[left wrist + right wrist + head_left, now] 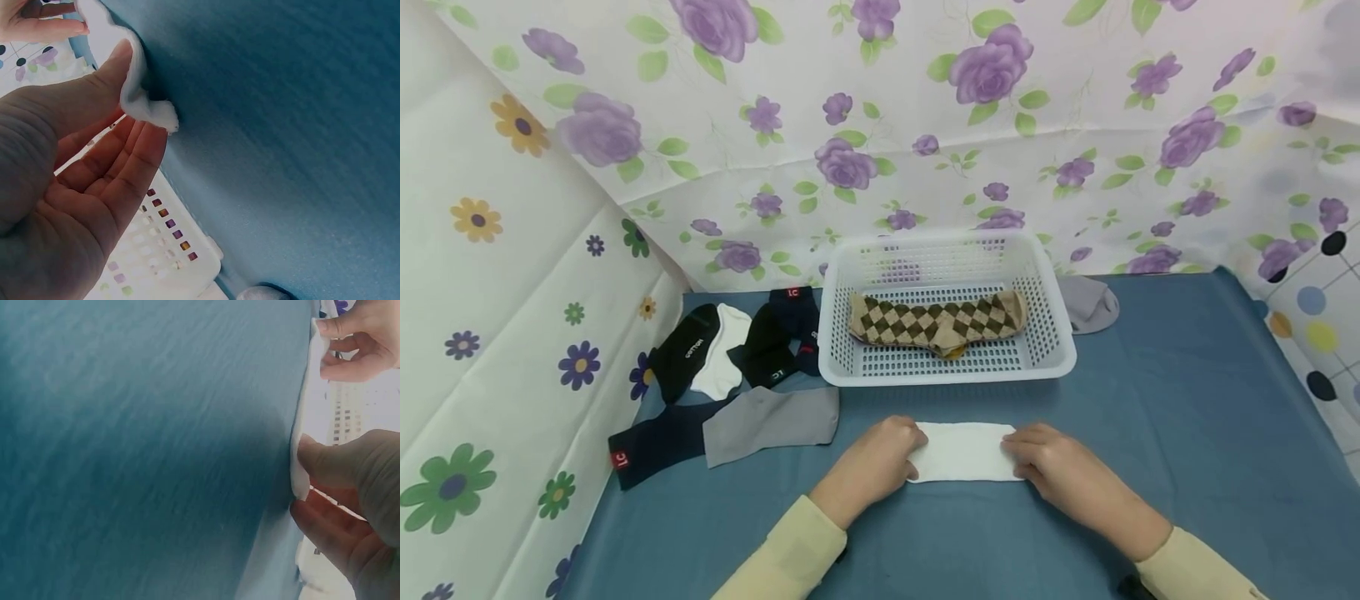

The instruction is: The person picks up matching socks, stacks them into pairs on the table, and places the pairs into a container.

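A white sock [964,452], flattened into a rectangle, lies on the blue cloth in front of the basket. My left hand [878,460] pinches its left end. In the left wrist view the thumb [115,67] is on one side of the wavy fabric and the fingers are on the other. At the opposite end, my right hand [1063,471] pinches the sock between thumb and fingers. The right wrist view shows the sock's edge [302,415] running between both hands, low along the cloth.
Behind the hands stands a white plastic basket [943,382] with brown-and-tan argyle socks [917,325] inside. Left of it lie a grey sock [771,425], a navy sock [658,446], a white sock [722,354] and several dark ones. Another grey sock [1086,304] lies beyond the basket's right side.
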`<action>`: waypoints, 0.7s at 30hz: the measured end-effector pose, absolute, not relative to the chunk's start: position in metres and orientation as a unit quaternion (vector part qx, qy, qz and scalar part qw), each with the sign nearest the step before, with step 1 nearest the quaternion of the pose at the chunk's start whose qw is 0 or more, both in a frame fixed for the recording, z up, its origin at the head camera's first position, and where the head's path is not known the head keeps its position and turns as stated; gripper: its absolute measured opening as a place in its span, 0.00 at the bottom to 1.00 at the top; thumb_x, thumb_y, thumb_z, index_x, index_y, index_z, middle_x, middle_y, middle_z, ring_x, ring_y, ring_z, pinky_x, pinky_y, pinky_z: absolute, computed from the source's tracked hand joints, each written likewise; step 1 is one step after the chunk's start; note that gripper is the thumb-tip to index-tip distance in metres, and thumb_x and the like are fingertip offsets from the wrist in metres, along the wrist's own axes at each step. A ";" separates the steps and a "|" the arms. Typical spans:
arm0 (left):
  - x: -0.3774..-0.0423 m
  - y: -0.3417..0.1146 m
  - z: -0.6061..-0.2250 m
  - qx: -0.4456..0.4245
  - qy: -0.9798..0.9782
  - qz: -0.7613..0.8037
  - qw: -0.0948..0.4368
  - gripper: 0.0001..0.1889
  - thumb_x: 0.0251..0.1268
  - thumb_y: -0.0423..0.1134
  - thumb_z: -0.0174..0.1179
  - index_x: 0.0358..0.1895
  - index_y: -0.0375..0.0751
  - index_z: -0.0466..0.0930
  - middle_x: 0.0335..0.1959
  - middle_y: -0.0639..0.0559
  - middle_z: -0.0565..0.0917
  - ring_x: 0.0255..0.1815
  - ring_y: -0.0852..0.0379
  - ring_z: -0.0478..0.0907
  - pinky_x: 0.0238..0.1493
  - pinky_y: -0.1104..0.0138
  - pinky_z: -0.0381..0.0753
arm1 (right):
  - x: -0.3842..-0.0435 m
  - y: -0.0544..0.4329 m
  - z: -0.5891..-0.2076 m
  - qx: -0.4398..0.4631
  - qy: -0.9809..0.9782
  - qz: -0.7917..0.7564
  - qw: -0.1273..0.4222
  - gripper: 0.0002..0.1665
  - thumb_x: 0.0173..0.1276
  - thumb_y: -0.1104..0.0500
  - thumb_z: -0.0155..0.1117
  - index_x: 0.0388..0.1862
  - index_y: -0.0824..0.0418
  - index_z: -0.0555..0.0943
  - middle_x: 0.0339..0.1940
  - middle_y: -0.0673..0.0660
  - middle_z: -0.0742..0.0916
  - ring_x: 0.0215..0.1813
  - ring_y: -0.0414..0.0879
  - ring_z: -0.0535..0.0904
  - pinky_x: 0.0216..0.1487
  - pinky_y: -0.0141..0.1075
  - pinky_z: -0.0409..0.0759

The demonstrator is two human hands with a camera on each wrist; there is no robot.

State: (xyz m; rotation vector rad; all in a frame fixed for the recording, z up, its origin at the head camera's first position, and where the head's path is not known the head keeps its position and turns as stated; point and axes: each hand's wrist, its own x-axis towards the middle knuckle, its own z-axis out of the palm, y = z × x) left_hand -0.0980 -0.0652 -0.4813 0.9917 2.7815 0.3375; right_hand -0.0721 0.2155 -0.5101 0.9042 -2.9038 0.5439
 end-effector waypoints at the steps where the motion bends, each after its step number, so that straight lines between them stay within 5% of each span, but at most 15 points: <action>1: -0.098 -0.066 -0.481 0.332 0.933 0.113 0.083 0.13 0.47 0.37 0.72 0.40 0.45 0.84 0.38 0.53 0.82 0.42 0.58 0.79 0.41 0.70 0.79 | -0.072 0.215 -0.510 0.279 -0.941 0.189 0.019 0.22 0.50 0.60 0.75 0.47 0.53 0.84 0.48 0.48 0.85 0.53 0.43 0.80 0.50 0.35 0.80; 7: -0.097 -0.067 -0.482 0.328 0.932 0.129 0.085 0.15 0.48 0.36 0.71 0.42 0.44 0.84 0.42 0.52 0.83 0.46 0.56 0.79 0.45 0.68 0.79 | -0.073 0.211 -0.508 0.181 -0.952 0.246 -0.018 0.21 0.51 0.54 0.75 0.46 0.51 0.83 0.46 0.48 0.85 0.51 0.45 0.80 0.49 0.42 0.79; 21: -0.094 -0.077 -0.478 0.305 0.936 0.142 0.107 0.13 0.54 0.38 0.68 0.45 0.46 0.85 0.43 0.55 0.84 0.49 0.58 0.79 0.49 0.67 0.78 | -0.075 0.205 -0.508 0.125 -0.964 0.233 -0.017 0.19 0.54 0.48 0.72 0.43 0.53 0.84 0.42 0.51 0.85 0.45 0.45 0.82 0.43 0.42 0.80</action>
